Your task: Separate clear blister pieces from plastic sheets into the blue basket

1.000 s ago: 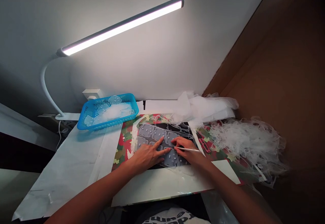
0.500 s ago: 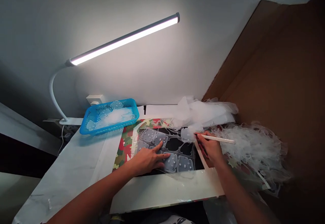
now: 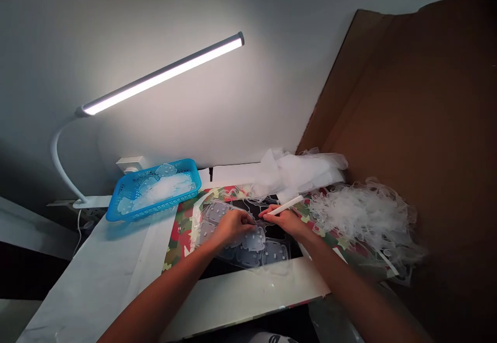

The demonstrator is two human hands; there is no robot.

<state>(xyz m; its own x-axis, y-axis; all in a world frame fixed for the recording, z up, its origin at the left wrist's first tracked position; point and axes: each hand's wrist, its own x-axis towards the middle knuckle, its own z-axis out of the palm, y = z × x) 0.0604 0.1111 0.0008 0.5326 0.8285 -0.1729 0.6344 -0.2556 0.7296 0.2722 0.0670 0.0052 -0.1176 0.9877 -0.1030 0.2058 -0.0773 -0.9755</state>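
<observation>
My left hand (image 3: 232, 225) is closed, thumb and fingers pinched together at the top edge of a thin translucent white piece (image 3: 254, 239) with a wavy outline and small holes. My right hand (image 3: 285, 220) grips a slim white pen-like stick (image 3: 286, 206), its tip hidden by the fingers. Both hands are close together over a black work surface (image 3: 297, 249). On it lies a clear sheet with rounded, dotted translucent shapes (image 3: 275, 253), partly covered by my left hand. Dark cut-out openings show near my right hand.
A blue plastic basket (image 3: 112, 212) with translucent pieces stands at back left, below a lit lamp (image 3: 163, 76). White sheer material (image 3: 298, 171) is heaped at the back, and tangled clear scraps (image 3: 365, 213) lie at right. A cardboard panel (image 3: 407, 99) rises on the right.
My left hand has gone from fingers spread flat on the sheet to a pinch on a translucent piece. My right hand, still gripping the stick, has moved left toward it. The view has shifted slightly.
</observation>
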